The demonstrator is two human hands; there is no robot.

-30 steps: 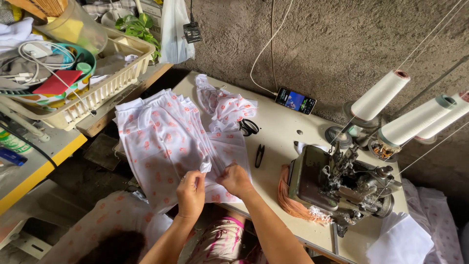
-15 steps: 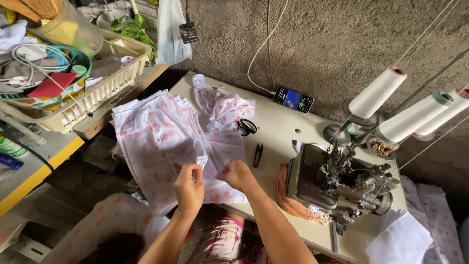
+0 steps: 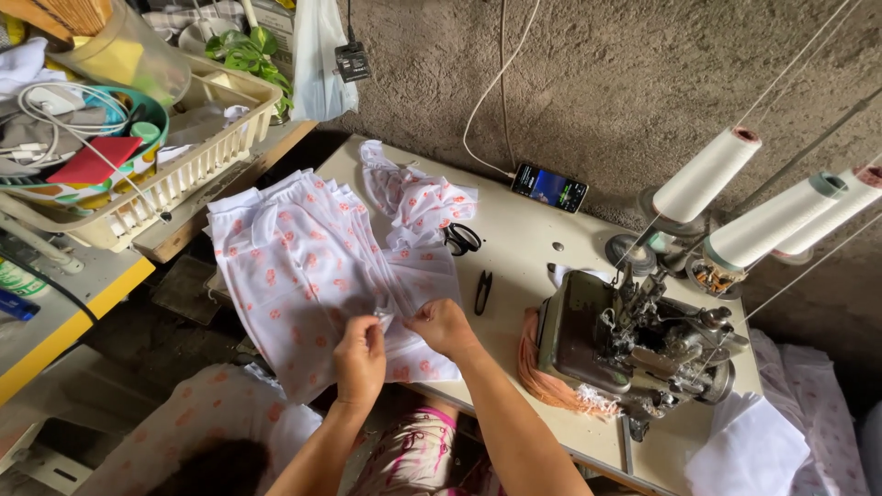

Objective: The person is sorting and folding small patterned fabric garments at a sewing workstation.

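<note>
Head view: white floral-print fabric (image 3: 312, 266) was spread on the sewing table (image 3: 524, 248), its near edge under both hands; left hand (image 3: 360, 358) and right hand (image 3: 441, 326) were pinched shut on that edge, fingertips nearly touching; grip position was barely changed from the earlier frame.

Both bare forearms rise from the lower edge of the view and converge toward the centre. The left hand (image 3: 360, 360) is seen from the back, knuckles up, its fingers (image 3: 375, 323) curled and pinched shut at the tips. The right hand (image 3: 443, 326) lies just beside it, wrist bent slightly inward, fingers likewise drawn together in a pinch, the fingertips of the two hands nearly meeting.
</note>
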